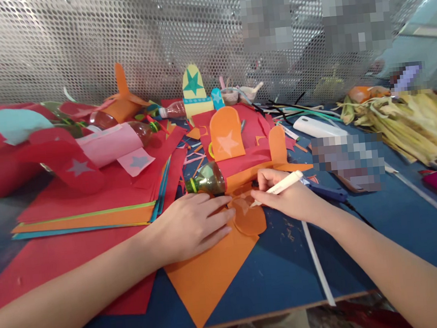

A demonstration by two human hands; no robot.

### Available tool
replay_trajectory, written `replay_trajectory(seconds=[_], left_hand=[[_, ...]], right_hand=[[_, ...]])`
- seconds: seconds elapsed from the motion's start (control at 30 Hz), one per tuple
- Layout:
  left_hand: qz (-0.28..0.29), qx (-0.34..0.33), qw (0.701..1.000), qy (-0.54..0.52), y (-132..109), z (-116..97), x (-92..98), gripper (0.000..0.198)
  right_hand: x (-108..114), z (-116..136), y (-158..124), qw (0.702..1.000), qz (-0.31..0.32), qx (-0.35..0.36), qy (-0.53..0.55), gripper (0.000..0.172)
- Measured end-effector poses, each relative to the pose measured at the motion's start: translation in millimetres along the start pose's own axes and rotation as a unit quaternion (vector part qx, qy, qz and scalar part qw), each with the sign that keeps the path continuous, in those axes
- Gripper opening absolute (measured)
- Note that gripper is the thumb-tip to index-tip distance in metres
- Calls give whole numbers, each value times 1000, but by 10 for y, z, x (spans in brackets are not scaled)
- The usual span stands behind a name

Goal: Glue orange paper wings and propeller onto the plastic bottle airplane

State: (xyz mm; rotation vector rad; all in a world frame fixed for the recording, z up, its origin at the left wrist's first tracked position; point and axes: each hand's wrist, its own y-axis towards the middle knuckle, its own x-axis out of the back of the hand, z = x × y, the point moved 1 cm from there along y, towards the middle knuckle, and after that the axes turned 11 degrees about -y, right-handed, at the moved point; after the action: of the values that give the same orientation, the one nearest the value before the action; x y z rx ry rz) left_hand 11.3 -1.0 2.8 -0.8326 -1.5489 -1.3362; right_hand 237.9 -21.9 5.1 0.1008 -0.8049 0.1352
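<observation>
My right hand (286,195) grips a white marker pen (281,184). Its tip meets the rounded orange paper wing (252,222), beside a pale star (241,205). Fingers spread and flat, my left hand (193,222) presses the wing's left side and an orange sheet (213,277) under it. Just beyond both hands lies a green-tinted plastic bottle (210,179) wrapped in orange and red paper, its neck pointing left. From it stand an upright orange wing (226,135) with a pale star and a small orange tail fin (277,146).
Stacked coloured paper (87,201) and pink and red paper-covered bottles (111,142) lie left. A yellow paper-covered bottle (198,107) stands behind. To the right are a white stick-like object (318,126), a blue tool with a cord (328,191), glue sticks (319,262) and dried husks (413,121). Perforated metal (115,30) backs the table.
</observation>
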Motion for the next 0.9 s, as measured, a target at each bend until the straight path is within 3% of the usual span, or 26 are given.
replay_trajectory(seconds=[0.9], left_hand=[[1, 0, 1000, -1, -4, 5, -3, 31]], right_hand=[[-3, 5, 8, 1000, -21, 11, -8, 28]])
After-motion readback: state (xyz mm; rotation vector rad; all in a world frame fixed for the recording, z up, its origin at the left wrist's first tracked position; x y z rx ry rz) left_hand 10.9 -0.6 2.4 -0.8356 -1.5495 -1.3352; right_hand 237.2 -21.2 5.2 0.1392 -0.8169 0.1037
